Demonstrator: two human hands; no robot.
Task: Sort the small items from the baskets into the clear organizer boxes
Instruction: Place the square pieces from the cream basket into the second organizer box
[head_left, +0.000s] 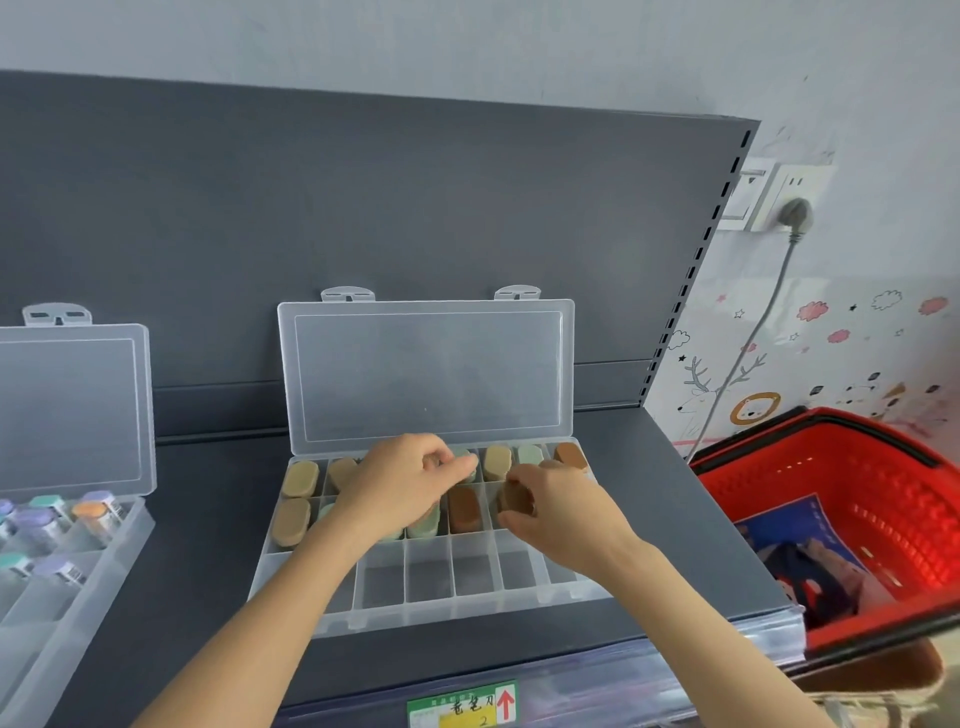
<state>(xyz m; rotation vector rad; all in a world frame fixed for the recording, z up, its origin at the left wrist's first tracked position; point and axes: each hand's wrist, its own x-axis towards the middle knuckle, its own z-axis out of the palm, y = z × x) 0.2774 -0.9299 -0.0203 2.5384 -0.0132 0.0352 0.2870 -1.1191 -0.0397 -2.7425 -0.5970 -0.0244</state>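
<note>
Over the organizer box, our left hand pinches a green piece, our right hand grips a brown piece; a bump could misfile either piece

Organizer box: smooth, translucent plastic. Shelf: matt grey, metal-like. The brown piece in my right grip looks matt; basket: glossy red plastic.

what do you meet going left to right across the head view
clear organizer box with capped vials → left hand pinching a green piece → right hand holding a brown piece → red basket
</note>
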